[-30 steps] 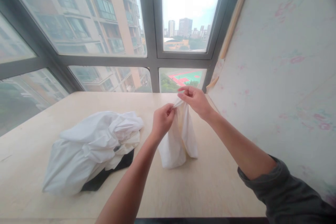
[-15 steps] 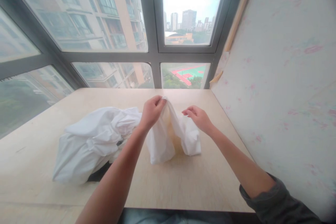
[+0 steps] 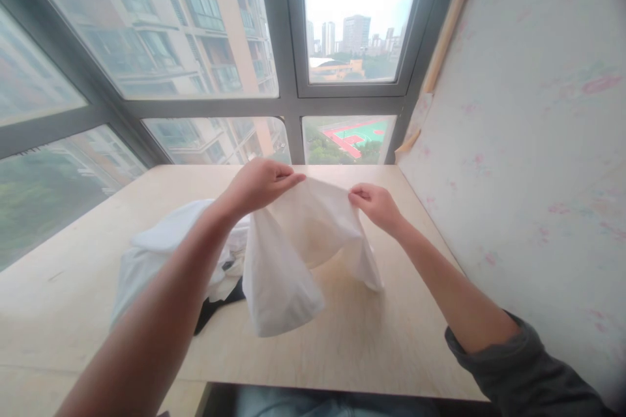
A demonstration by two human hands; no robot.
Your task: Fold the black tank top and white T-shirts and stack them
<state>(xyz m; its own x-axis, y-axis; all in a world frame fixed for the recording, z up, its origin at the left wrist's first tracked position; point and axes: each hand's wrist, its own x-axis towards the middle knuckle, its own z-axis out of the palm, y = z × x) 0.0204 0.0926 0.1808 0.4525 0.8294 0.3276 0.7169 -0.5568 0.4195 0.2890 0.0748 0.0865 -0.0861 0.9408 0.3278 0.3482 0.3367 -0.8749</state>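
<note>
A thin white cloth (image 3: 313,221) hangs stretched between my two hands above the wooden surface. Its upper edge is pinched at the left by my left hand (image 3: 264,182), fingers closed. At the right, my right hand (image 3: 375,205) grips the same edge between thumb and fingers. The two sides of the cloth droop lower than its middle, and the left one spreads near the surface. What kind of cloth item it is, I cannot tell. Behind my left forearm lies a heap of white fabric (image 3: 166,228), partly hidden, with a black piece (image 3: 218,306) showing beneath it.
The pale wooden surface (image 3: 372,352) runs up to grey-framed windows (image 3: 342,106) at the back. A wall with floral paper (image 3: 518,163) stands close on the right. The front edge of the surface is near my lap.
My right hand has taken hold of the cloth's edge. My left hand has moved left and slightly up, and the bunched cloth is now spread between both hands.
</note>
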